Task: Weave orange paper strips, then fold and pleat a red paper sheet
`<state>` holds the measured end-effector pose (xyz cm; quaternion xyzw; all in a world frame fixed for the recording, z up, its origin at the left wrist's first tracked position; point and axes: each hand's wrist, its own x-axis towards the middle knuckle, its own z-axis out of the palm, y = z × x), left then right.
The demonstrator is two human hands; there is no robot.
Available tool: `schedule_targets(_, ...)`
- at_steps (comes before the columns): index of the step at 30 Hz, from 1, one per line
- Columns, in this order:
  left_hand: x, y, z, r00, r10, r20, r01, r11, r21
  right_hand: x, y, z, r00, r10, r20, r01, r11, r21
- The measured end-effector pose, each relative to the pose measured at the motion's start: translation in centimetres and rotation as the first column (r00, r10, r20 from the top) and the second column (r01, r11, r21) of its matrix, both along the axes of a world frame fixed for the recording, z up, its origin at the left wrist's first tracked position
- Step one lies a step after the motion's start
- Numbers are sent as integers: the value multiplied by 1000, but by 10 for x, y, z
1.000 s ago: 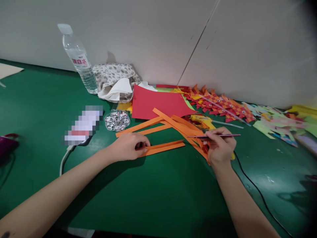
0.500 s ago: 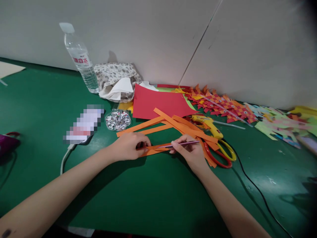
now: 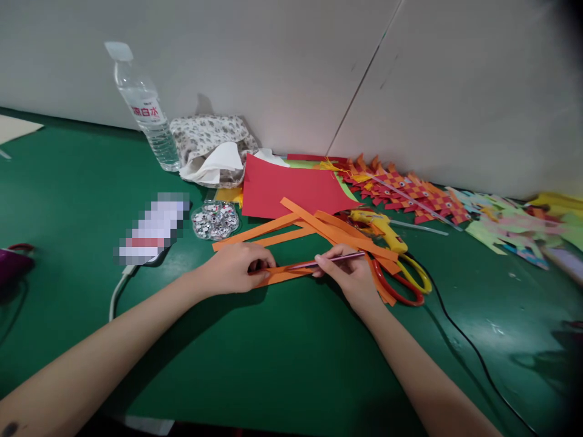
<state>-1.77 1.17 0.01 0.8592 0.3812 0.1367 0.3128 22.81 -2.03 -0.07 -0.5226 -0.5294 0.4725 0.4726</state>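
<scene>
- Since one second ago, the right hand (image 3: pixel 351 280) has travelled left from the loose pile of strips to the orange strip (image 3: pixel 283 275), carrying the pen (image 3: pixel 346 257) with it; the scissors (image 3: pixel 403 286) it covered now show. The left hand (image 3: pixel 237 267) has not shifted.
- Left hand: fingers curled together, pressing down on the left end of the orange strip and pinning it to the green table (image 3: pixel 273 364).
- Right hand: thumb and fingers clamped on the pen near its tip.
- Orange strip: lies flat between the two hands, in front of the red sheet (image 3: pixel 291 188). Its long axis runs left to right, with the right end angled slightly away from the person.
- Pen: nearly parallel to the strip, tip pointing left toward the left hand.
- Recommended technique, as a judgement: keep firm downward pressure at the pinned end, run the pen tip along the long axis in one steady stroke, and keep the strip's edges aligned.
</scene>
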Motion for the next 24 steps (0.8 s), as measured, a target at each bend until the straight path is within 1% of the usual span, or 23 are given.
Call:
schedule_targets(10, 1, 0, 1, 1000, 11, 10, -11, 1000, 13, 21, 13, -8, 990, -121, -76, 122, 993, 5)
schedule_targets(20, 0, 0, -2, 1000, 13, 10, -13, 1000, 14, 43, 24, -9, 974, -210, -91, 217, 973, 82)
schedule_targets(24, 0, 1, -3, 1000, 12, 11, -12, 1000, 8, 50, 27, -8, 964, -245, -105, 254, 963, 88)
